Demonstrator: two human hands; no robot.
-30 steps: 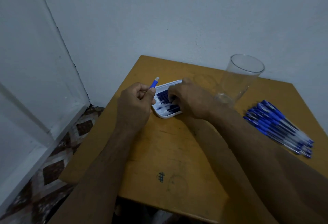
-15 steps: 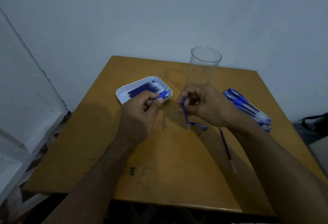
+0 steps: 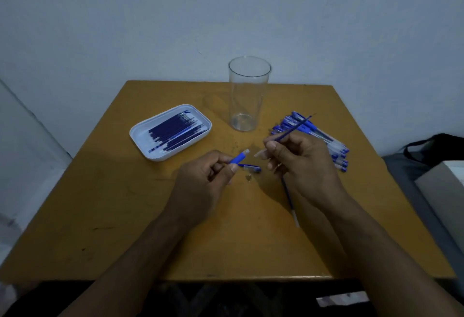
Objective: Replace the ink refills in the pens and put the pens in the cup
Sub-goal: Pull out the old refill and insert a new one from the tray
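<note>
My left hand (image 3: 203,181) grips a blue pen barrel (image 3: 239,158), its open end pointing up and right. My right hand (image 3: 298,161) pinches a thin blue ink refill (image 3: 293,129) that slants up to the right, its lower end a short gap from the barrel. A blue pen cap (image 3: 251,167) and a tiny tip piece (image 3: 249,177) lie on the table between my hands. Another refill (image 3: 290,201) lies flat under my right wrist. The clear cup (image 3: 248,93) stands upright behind, with nothing in it.
A white tray (image 3: 140,138) with several blue refills sits at the left of the wooden table (image 3: 125,216). A pile of blue pens (image 3: 334,143) lies at the right, partly behind my right hand. A dark bag (image 3: 437,146) lies beyond the table's right edge.
My right hand lifted a refill from the tray, carried it right and turned its tip upward. My left hand moved with the barrel from the tray to the table's middle. The view swung right.
</note>
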